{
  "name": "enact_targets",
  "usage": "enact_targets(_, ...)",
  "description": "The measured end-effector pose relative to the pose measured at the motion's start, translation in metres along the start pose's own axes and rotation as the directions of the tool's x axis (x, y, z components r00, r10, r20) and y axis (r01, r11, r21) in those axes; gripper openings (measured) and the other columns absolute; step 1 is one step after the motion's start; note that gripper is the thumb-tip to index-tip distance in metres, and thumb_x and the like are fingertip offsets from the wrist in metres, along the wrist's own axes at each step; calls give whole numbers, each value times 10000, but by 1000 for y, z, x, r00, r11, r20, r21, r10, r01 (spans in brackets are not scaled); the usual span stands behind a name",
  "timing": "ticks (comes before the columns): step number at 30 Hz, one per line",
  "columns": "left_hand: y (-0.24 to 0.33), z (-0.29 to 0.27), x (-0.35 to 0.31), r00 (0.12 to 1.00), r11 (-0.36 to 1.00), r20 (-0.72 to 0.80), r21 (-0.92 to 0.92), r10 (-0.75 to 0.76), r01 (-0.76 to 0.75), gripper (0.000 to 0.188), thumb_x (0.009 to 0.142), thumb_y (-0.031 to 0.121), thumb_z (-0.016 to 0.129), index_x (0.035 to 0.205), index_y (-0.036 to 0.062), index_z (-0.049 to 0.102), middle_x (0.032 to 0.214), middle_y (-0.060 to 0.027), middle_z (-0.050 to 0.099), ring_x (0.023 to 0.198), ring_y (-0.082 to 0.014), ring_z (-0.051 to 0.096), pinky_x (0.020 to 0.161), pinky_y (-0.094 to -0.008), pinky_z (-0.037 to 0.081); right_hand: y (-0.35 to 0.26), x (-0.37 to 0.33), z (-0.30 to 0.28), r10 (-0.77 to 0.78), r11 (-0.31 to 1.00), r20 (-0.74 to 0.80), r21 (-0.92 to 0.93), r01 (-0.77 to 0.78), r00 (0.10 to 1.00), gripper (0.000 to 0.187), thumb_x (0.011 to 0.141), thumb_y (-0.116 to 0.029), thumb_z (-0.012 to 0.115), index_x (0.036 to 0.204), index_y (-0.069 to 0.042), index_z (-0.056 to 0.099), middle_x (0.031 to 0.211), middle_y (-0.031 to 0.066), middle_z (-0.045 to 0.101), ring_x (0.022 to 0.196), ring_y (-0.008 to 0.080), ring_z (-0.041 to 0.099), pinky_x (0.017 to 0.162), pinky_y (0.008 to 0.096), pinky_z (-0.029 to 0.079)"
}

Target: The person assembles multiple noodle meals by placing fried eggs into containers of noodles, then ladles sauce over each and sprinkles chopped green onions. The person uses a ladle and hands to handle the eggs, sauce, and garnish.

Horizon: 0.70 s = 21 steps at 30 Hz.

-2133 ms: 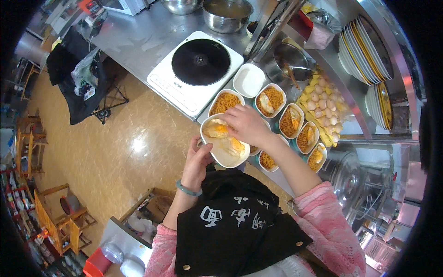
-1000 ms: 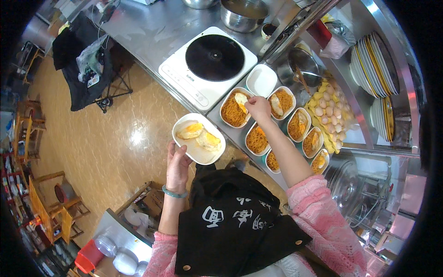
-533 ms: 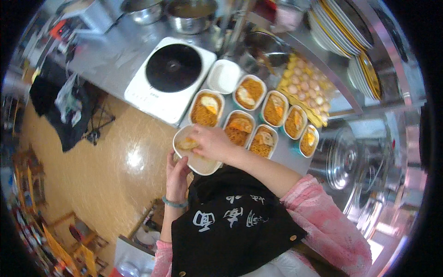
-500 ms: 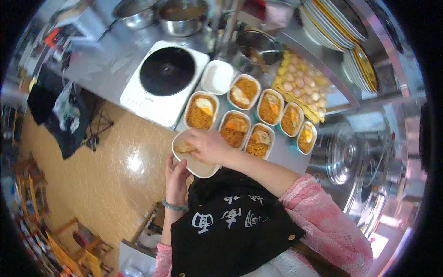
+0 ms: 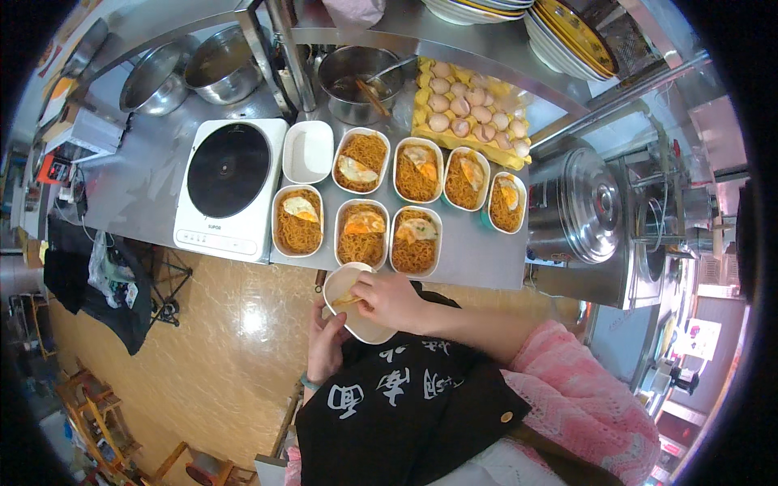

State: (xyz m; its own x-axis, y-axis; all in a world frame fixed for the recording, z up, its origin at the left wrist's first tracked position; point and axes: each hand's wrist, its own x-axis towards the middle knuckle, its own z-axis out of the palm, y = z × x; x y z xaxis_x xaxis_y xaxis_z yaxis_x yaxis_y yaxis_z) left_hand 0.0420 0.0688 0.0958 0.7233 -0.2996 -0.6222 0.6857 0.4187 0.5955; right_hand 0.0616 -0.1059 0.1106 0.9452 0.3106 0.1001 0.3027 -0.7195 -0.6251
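Tilted in front of my apron is a white rectangular takeaway bowl (image 5: 369, 328), gripped at its near left side by my left hand (image 5: 326, 347). My right hand (image 5: 393, 300) reaches into it with bent fingers, pressing a crumpled tan piece (image 5: 347, 300) against the inside; whether that is cloth or paper cannot be made out. Just beyond, on the steel counter (image 5: 478, 263), stand several matching bowls of noodles (image 5: 415, 253), each topped with a fried egg. One white bowl (image 5: 308, 151) in the back row has nothing in it.
Left of the bowls sits a white induction cooker (image 5: 223, 235) with a black round plate. Behind are a pot (image 5: 356, 109) with utensils and a yellow tray of eggs (image 5: 466, 113). Stacked plates (image 5: 559, 49) rest on a shelf. At the right stands a large lidded steel pot (image 5: 559, 211).
The view has turned, so the counter lies more level and more of its back shows. Both hands stay on the bowl, with the right still inside it.
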Motion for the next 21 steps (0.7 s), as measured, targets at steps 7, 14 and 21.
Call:
enact_targets(7, 2, 4, -4, 1000, 1000, 24, 18, -16, 15, 524, 827, 114, 550, 1280, 108, 287, 1197, -130, 475, 1051, -219, 517, 841, -360, 457, 1, -15, -18, 73, 988, -35, 142, -68, 997, 213, 735, -199, 635, 895, -69, 581, 824, 79, 565, 701, 228, 600, 569, 335, 485)
enact_targets(14, 7, 10, -1, 991, 994, 86, -43, 102, -99, 602, 824, 134, 535, 1340, 60, 235, 1267, -129, 432, 1141, -236, 466, 940, -363, 399, 46, -47, -71, 457, 843, -69, 353, -407, 887, 249, 749, -81, 609, 997, -70, 583, 813, 82, 602, 564, 170, 567, 537, 271, 465)
enact_targets(21, 30, -26, -2, 949, 915, -126, -255, 290, -313, 601, 810, 261, 542, 1317, 25, 322, 1314, -131, 401, 1214, -275, 386, 1022, -418, 299, 54, -94, -59, 371, 925, 14, 85, -371, 928, 180, 758, -130, 626, 924, -73, 588, 771, 76, 600, 582, 191, 584, 542, 308, 478)
